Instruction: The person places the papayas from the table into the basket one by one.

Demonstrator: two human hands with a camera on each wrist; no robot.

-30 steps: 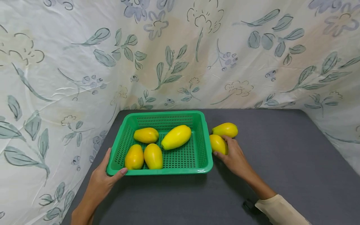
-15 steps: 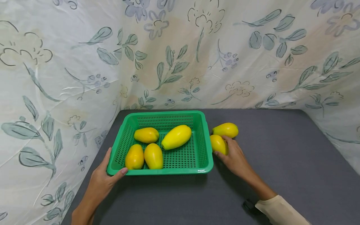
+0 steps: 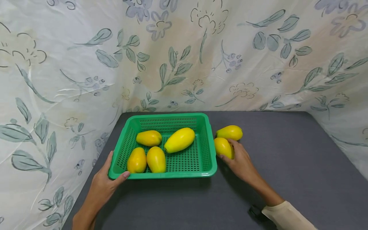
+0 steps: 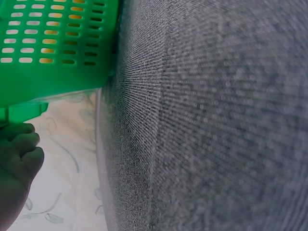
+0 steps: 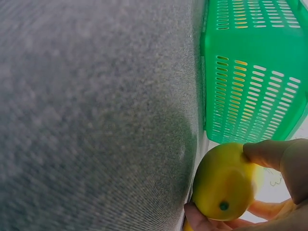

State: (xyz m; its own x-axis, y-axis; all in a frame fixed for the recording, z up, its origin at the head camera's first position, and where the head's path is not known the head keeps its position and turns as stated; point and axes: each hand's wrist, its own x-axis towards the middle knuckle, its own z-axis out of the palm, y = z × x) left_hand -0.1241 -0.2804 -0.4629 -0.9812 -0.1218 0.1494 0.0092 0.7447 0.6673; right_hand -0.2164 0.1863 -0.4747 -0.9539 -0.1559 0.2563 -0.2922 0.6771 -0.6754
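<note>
A green plastic basket point(image 3: 184, 175) with slotted walls sits on the table, several yellow mangoes point(image 3: 179, 140) lying inside it. My left hand point(image 3: 104, 183) grips its near left corner, thumb over the front rim and fingers along the left side. In the left wrist view, curled fingers point(image 4: 26, 147) show under the rim. Just outside the basket's right wall, my right hand point(image 3: 240, 161) holds another mango point(image 3: 222, 148) between thumb and fingers. The right wrist view shows that mango's dark green stem spot close to the table. A further mango point(image 3: 230, 132) lies right behind it.
Dark grey cloth covers the table point(image 3: 287, 153). Flower-printed fabric point(image 3: 184, 64) hangs behind it and along the sides. A small black object point(image 3: 257, 212) shows beside the right sleeve point(image 3: 287, 215).
Both hands, the basket and the mangoes stay where they were. Only a slight shift of the whole head view shows.
</note>
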